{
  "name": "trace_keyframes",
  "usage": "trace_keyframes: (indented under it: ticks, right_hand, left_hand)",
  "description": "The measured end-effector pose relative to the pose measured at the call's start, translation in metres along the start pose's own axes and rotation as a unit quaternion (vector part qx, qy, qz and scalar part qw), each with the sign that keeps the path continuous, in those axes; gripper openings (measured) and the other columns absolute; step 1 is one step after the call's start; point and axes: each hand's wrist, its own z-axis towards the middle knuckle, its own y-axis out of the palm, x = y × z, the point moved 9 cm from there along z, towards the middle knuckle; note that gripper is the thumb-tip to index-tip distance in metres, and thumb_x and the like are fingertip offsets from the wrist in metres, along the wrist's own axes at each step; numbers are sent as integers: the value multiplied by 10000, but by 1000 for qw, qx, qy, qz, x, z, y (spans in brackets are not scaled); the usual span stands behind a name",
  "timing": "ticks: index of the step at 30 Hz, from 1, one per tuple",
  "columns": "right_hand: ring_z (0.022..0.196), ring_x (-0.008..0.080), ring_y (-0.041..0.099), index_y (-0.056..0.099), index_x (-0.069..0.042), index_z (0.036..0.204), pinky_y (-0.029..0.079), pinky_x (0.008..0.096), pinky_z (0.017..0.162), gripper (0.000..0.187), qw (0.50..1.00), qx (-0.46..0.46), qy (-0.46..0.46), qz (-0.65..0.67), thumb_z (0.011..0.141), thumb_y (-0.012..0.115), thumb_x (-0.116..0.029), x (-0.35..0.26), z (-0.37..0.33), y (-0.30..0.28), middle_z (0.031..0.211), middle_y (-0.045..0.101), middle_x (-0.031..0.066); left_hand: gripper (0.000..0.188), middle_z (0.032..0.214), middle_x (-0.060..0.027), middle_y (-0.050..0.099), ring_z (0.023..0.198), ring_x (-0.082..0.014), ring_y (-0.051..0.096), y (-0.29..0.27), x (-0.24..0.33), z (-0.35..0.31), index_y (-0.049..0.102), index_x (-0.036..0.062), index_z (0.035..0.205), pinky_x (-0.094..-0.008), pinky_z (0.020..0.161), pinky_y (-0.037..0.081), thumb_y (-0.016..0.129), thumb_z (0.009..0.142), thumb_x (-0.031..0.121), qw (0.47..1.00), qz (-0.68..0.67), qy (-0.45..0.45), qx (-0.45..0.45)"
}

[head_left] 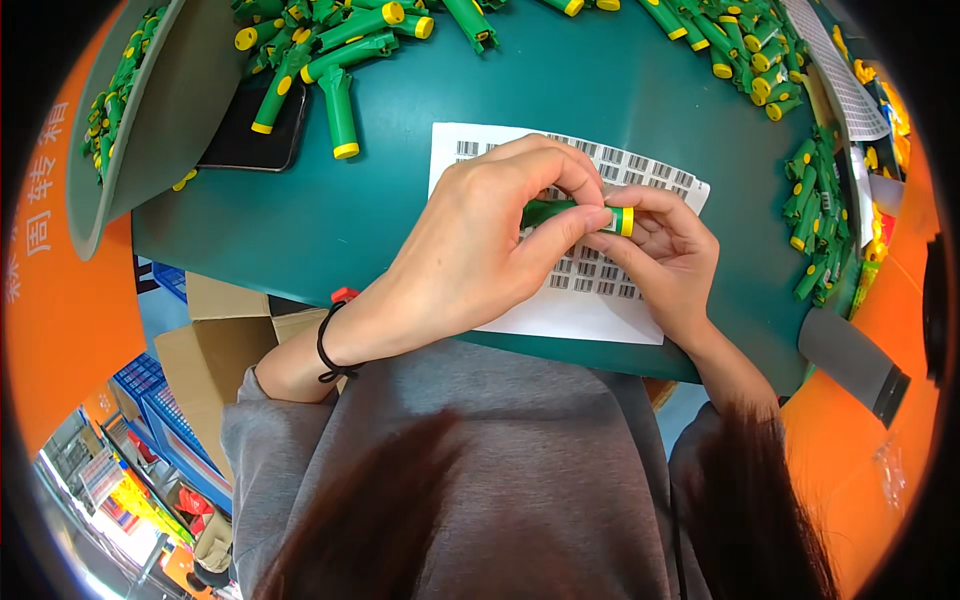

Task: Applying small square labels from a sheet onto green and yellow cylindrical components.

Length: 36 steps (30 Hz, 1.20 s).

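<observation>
A small green plastic tube with a yellow end [627, 221] is held between my two hands, above a white sheet of barcode stickers [590, 312]. My left hand [465, 245] grips the green body, its thumb pressed on a small whitish patch near the yellow end. The fingers of my right hand [680, 260] are curled around that yellow end. Much of the tube's body is hidden behind my left fingers. Both hands cover the middle of the sheet, which lies on the green table [300, 235].
Loose green-and-yellow tubes [340, 110] are heaped at the far left, beside a black phone [262, 130]. More tubes [755, 60] lie at the far right and along the right edge [818, 215]. A grey bin [160, 110] leans in at left; an open cardboard box [215, 360] sits below.
</observation>
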Motion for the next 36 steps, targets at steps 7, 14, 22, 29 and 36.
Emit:
trace_keyframes:
  ticks: [7,14,22,29,36]
  right_hand:
    - [1109,250,655,542,92,1222,565,377,990,359,1000,1,-19,20,884,649,151,0,0,2,1190,621,182]
    - [1115,254,653,546,95,1220,558,378,998,367,1000,-1,12,17,875,660,150,2,-1,-1,1193,623,190]
    - [1165,241,629,465,35,1291,531,370,1012,474,1000,-5,-25,-10,876,676,125,-3,1,-4,1242,640,189]
    - [1121,239,630,313,-20,1449,531,356,961,714,996,-9,-77,-45,858,684,128,-18,4,10,1247,643,201]
    - [861,187,677,690,-15,1118,544,311,735,257,848,82,-187,-489,899,743,-138,-74,106,1,1166,648,87]
  left_hand:
    - [103,1027,-93,702,922,-163,648,1,-2,0,694,-18,954,-297,827,522,724,887,54,1000,9,-8,-2]
    - [94,1022,-89,705,924,-159,659,2,-2,2,691,-18,948,-297,818,531,721,885,44,999,36,-2,-3]
    - [291,912,-66,724,844,-126,669,6,-9,0,639,1,1120,-277,736,528,744,917,181,994,45,-79,-68]
    - [264,807,-41,702,748,-68,591,-18,-11,4,684,-3,954,-250,648,464,661,984,259,997,-27,-74,-18]
    - [376,1054,-40,729,955,-120,637,-277,68,-72,750,44,1121,-278,862,485,523,1043,334,772,221,64,593]
